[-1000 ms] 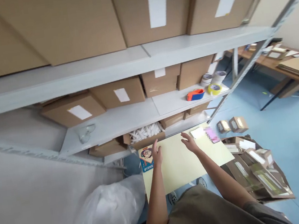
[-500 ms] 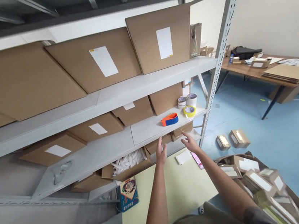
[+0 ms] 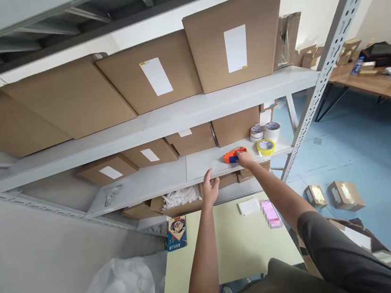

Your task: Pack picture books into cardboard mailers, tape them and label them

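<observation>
On the middle shelf (image 3: 203,164), an orange and blue tape dispenser (image 3: 231,156) rests near the front edge. My right hand (image 3: 244,158) has its fingers closed round the dispenser's right end, hiding part of it. A roll of yellow tape (image 3: 266,146) lies just right of that hand, with rolls of white tape (image 3: 272,131) behind it. My left hand (image 3: 211,189) hangs in front of the shelf edge, fingers apart and holding nothing. Below my arms, the pale yellow table (image 3: 237,250) carries a white paper stack (image 3: 249,206) and a pink-screened phone (image 3: 271,213).
Cardboard boxes (image 3: 235,46) fill the upper shelf, with smaller ones behind the tape. An upright metal post (image 3: 324,69) bounds the rack on the right. A book (image 3: 176,233) lies at the table's left edge. Small parcels (image 3: 346,194) stand on the floor.
My right hand has reached forward onto the shelf and closed on the tape dispenser. My left hand stays open in front of the shelf. The view has swung left.
</observation>
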### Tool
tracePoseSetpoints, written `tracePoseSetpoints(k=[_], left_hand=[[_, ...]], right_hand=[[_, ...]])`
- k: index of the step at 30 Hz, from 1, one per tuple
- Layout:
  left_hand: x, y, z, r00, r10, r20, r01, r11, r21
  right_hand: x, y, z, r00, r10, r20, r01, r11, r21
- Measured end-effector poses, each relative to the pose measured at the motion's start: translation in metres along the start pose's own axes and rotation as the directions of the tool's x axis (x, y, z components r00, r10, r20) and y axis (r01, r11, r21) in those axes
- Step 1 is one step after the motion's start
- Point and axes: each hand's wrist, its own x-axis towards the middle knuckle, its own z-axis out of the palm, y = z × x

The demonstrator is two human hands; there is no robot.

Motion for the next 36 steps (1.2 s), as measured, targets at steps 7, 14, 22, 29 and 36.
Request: tracePoseSetpoints(k=[7, 14, 22, 29, 36], left_hand=[[-0.018, -0.007, -0.035, 0.998, 0.016, -0.067, -0.016, 1.0, 0.006], [-0.08, -0.063, -0.076, 0.993, -0.121, 0.008, 0.121, 0.993, 0.013], [-0.179, -0.123, -0.103, 0.924, -0.34, 0.174, 0.321, 0.938, 0.131], [-0.236, -0.149, -0.128, 0.848, -0.475, 0.236, 0.431, 0.876, 0.215], [-0.238, -0.137, -0.13, 0.87, -0.486, 0.078, 0.464, 0.863, 0.2]], right_hand=[[-0.082, -0.018, 0.003, 0.991, -0.089, 0.102, 0.127, 0.88, -0.458], [-0.24, -0.015, 0.062, 0.994, 0.041, 0.097, 0.019, 0.835, -0.549], [-0.373, 0.044, 0.149, 0.876, 0.461, 0.141, -0.305, 0.756, -0.579], [-0.412, 0.104, 0.185, 0.733, 0.658, 0.172, -0.463, 0.668, -0.583], [-0.377, 0.083, 0.16, 0.741, 0.64, 0.204, -0.452, 0.7, -0.552]])
